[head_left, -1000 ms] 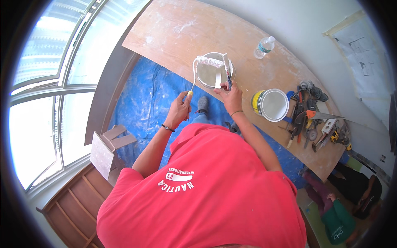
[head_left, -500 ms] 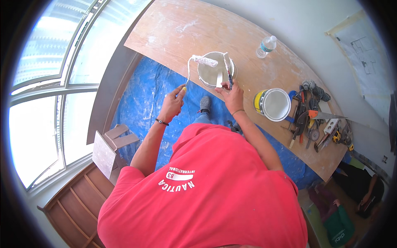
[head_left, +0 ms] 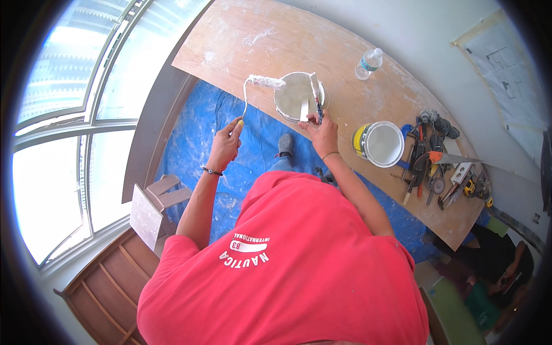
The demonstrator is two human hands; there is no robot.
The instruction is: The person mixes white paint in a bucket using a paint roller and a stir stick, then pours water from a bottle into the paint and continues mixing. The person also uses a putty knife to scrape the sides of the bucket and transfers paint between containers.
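In my left hand (head_left: pixel 225 146) is a small paint roller (head_left: pixel 267 81), gripped by its yellow handle with the fingers closed round it. The roller's white, paint-coated sleeve lies level at the left rim of a white bucket (head_left: pixel 278 108), its tip at the bucket's edge. Pale paint shows inside the bucket, which stands at the table's near edge. My right hand (head_left: pixel 324 137) is closed at the bucket's near rim, pinching a paint-smeared, dark-handled paintbrush (head_left: pixel 315 92). A flat white strip (head_left: pixel 305 109) leans against the rim by the same fingers; whether they hold it too is unclear.
On the wooden table (head_left: pixel 230 43) stand a yellow-labelled paint can (head_left: pixel 384 145) and a plastic bottle (head_left: pixel 368 64). A handsaw (head_left: pixel 454 158) lies among several tools on the right. Blue sheeting (head_left: pixel 201 138) covers the floor. Two people (head_left: pixel 489 270) are at lower right.
My left hand and the roller have moved left; the sleeve has gone from over the bucket's opening to its left rim. My right hand stays in about the same place.
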